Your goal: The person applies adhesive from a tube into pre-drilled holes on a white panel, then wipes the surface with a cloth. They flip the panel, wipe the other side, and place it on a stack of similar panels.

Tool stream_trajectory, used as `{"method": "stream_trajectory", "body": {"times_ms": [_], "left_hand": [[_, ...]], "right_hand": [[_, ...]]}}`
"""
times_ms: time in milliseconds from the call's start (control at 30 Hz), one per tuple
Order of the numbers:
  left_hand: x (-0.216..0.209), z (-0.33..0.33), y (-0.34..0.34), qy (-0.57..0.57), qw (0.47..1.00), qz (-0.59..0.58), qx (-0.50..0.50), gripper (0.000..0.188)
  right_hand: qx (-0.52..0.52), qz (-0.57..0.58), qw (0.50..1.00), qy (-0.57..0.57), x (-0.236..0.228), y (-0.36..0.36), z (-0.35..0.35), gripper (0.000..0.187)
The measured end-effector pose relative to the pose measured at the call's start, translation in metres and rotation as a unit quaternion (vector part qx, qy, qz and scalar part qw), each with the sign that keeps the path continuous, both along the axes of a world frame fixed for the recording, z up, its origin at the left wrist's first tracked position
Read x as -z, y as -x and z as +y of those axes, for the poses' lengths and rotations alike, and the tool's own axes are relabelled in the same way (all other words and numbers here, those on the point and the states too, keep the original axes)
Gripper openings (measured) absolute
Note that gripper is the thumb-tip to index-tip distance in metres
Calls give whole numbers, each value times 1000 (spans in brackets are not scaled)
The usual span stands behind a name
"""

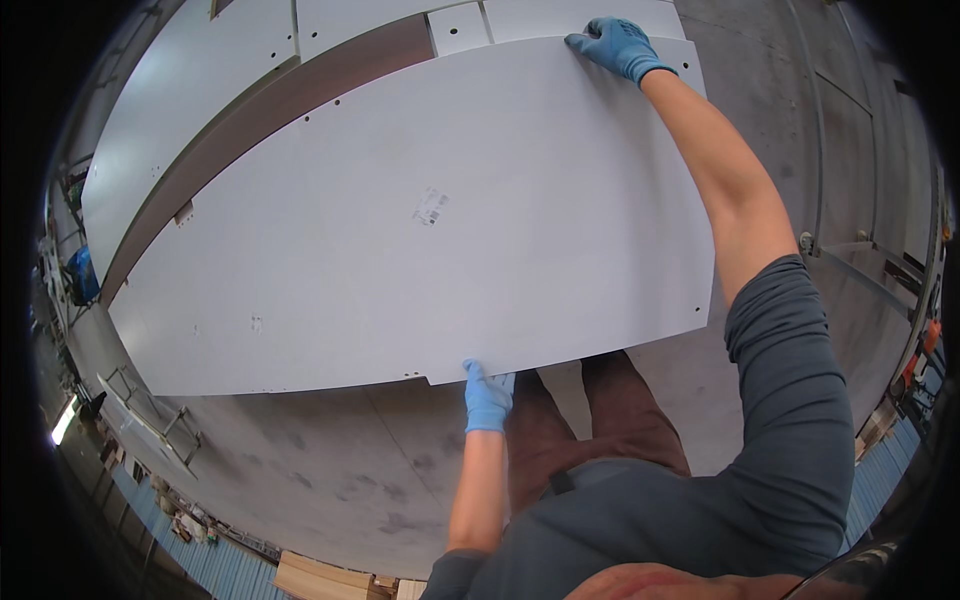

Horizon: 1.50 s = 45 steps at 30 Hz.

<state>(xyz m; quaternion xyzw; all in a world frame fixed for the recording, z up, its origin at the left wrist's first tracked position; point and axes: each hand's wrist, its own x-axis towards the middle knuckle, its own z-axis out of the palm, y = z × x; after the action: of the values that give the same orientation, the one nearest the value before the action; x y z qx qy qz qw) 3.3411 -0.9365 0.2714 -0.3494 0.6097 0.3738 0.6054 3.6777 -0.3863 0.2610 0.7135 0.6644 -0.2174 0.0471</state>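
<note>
A large white panel (330,240) lies in front of me, with a label (432,206) stuck near its middle and small dark holes along its edges. My left hand (487,400), in a light blue glove, grips the near edge beside a small notch; its thumb is on top and the other fingers are partly hidden underneath. At the far edge, close to the right corner, my right hand (618,48) in a darker blue glove holds the panel with bent fingers. The right arm reaches across the panel's right end.
More white panels (200,110) lie beyond, with a brown strip (290,90) showing in the gap. A metal-framed cart (870,250) stands to the right, another metal frame (160,430) at the lower left. Wooden boards (325,578) lie at the bottom edge, on the grey floor (330,460).
</note>
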Motion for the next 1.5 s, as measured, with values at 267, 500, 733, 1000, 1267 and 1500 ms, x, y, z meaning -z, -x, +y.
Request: {"method": "stream_trajectory", "body": {"times_ms": [267,500,733,1000,1267,1500], "left_hand": [[-11,10,2,16,1000,-2,-4,61],[-9,10,-1,23,1000,2,-19,61],[-1,9,2,27,999,-4,-37,59],[3,10,-1,49,998,19,-20,56],[9,11,9,74,997,-11,-26,59],[7,15,15,69,997,-29,-21,63]], "right_hand": [[-25,-9,998,-56,1,5,0,64],[-16,11,999,-40,4,3,-3,61],[4,24,994,-110,31,-10,-7,41],[-218,-31,941,-256,11,-11,-33,38],[-354,160,814,-432,-88,39,-93,23],[-29,115,883,-455,-72,-44,-176,53]]}}
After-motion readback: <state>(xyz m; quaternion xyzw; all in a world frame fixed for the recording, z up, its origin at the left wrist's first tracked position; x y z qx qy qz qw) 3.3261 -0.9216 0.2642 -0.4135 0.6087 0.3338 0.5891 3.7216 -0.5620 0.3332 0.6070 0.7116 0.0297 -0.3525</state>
